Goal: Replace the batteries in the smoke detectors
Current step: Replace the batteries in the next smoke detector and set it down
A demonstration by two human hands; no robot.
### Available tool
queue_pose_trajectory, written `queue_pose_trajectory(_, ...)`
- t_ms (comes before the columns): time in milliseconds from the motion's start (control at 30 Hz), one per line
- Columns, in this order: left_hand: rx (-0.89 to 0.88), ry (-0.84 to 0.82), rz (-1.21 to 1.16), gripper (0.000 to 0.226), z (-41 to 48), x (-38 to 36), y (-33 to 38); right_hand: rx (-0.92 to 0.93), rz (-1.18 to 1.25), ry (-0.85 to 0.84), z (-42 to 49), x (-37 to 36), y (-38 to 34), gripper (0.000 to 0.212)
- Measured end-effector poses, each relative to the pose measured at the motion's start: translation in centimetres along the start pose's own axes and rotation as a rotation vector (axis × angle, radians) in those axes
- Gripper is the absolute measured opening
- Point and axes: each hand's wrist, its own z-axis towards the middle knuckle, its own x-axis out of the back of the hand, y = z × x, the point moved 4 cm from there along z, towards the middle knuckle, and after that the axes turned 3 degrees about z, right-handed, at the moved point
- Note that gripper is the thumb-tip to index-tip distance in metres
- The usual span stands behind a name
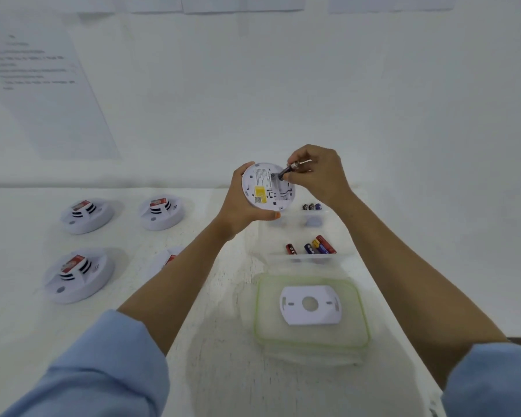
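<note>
Left grip (pixel 238 203) clasps a detector (pixel 266 188) raised above the desk (pixel 217 341), back facing up; right grip (pixel 316 176) pinches a battery (pixel 292 168) at its compartment.

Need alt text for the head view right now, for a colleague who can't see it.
Left hand holds a white smoke detector back-up above the table while the right hand pinches a battery at its compartment. Other detectors sit to the left; loose batteries in a clear tray and a mounting plate lie to the right.
</note>
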Motion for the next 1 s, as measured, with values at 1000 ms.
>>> queue_pose_trajectory(1000,-0.054,-0.027,0.02,0.102,-1.4,-1.2,1.5,0.221,-0.184,0.094,-1.9,-0.7,-0.2,0.015)
